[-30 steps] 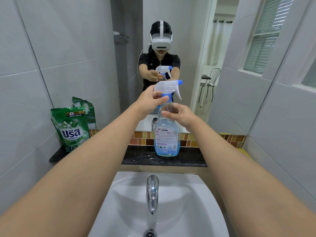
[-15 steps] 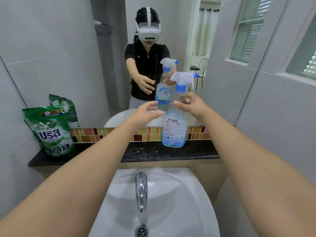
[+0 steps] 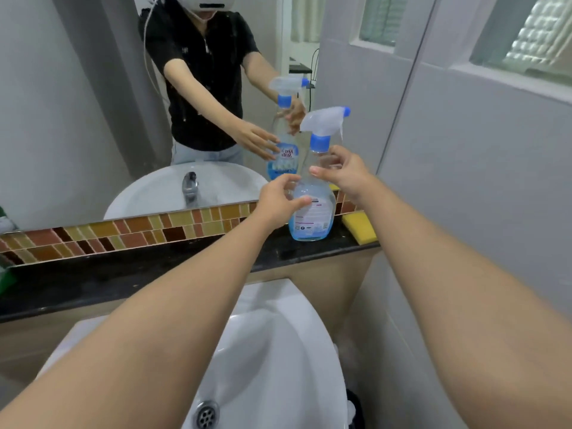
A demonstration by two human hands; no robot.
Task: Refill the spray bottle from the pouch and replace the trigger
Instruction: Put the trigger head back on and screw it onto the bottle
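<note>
A clear spray bottle (image 3: 312, 209) is seen standing upright on a black shelf (image 3: 154, 274) at the back of a white sink (image 3: 278, 351). A little blue liquid is seen at the bottom of the bottle, and most of the bottle looks empty. A white trigger (image 3: 325, 121) with a blue tip is set on top of the bottle, above a blue collar (image 3: 320, 143). The neck of the bottle is reached by the right hand (image 3: 343, 171), just under the blue collar; its fingers are curled loosely, and it cannot be told if the neck is really gripped. The left hand (image 3: 280, 201) is held at the left side of the bottle's body, with the fingers bent and spread apart; it cannot be told if the bottle is touched by them. A yellow sponge (image 3: 360, 229) is laid on the shelf just to the right of the bottle. A strip of small brown and orange tiles (image 3: 123, 233) is set along the wall behind the shelf. Above the tiles a mirror (image 3: 93, 119) is hung, and the person, the bottle and a silver tap are shown in it. A bit of something green (image 3: 4, 278) is seen at the far left edge of the shelf, well apart from the bottle
</note>
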